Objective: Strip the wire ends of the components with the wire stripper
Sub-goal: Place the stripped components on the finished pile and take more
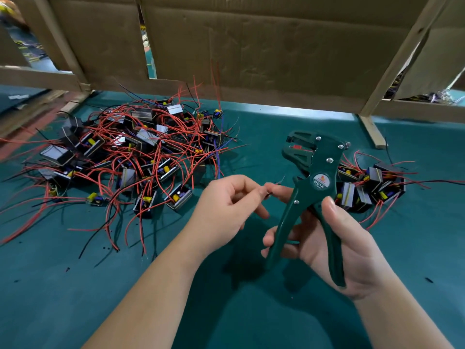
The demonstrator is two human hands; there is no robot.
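My right hand [334, 248] grips the handles of a dark green wire stripper [312, 182], held upright with its jaws at the top. My left hand [226, 207] pinches a thin wire end [274, 186] between thumb and fingertips, just left of the stripper's handles and below its jaws; a bare strand pokes out of the pinch. A big heap of components [130, 152] with red and black wires lies on the left of the green table [251, 311]. A smaller pile of components [372, 187] sits right behind the stripper.
A cardboard wall on a wooden frame [251, 46] closes off the back of the table. A wooden foot [372, 132] stands at the right rear. Small bits of cut insulation [429, 280] dot the green surface.
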